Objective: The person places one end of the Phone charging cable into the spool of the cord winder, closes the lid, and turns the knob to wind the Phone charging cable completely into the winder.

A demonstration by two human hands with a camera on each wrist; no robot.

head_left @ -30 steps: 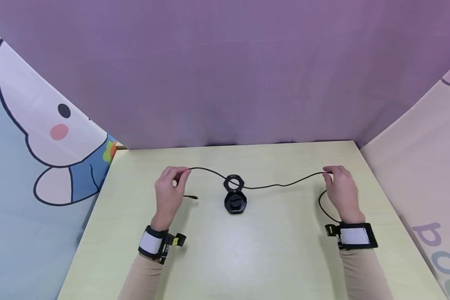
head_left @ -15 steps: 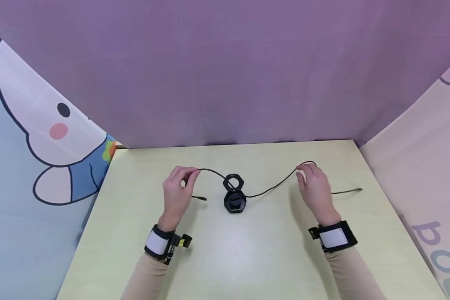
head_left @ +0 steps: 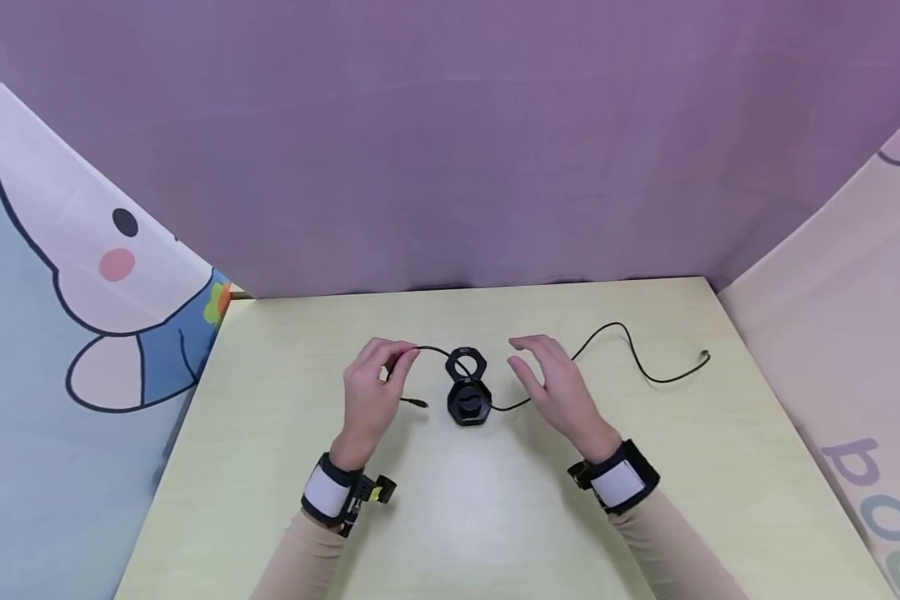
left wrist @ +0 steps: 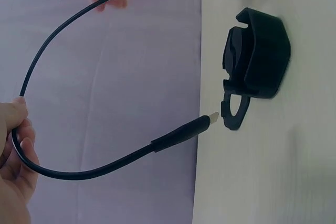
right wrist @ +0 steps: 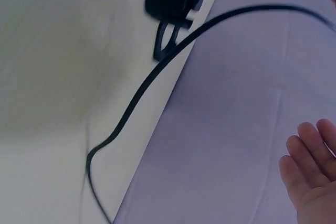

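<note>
My left hand [head_left: 372, 392] pinches a thin black charging cable [left wrist: 79, 175] between thumb and fingers, left of a black hexagonal cable case [head_left: 469, 404]. One cable end, a plug with a light metal tip [left wrist: 184, 132], hangs free below that hand. The case lies on the table with its ring-shaped lid [head_left: 452, 364] flipped out to the far side, and the cable passes across both in the head view. To the right, my right hand [head_left: 562, 396] holds nothing; its thumb and fingers are spread apart over the cable, which runs beneath it.
The cable's other end [head_left: 705, 356] lies in a wavy curve on the right of the pale wooden table [head_left: 465, 517]. A purple cloth [head_left: 450, 167] hangs behind the table, with printed cloths on the left and right. Each wrist wears a strapped camera [head_left: 385, 489].
My right hand has let go of the cable and moved left toward the case. My left hand, still pinching the cable, has shifted right. The cable's right part has dropped into a curve.
</note>
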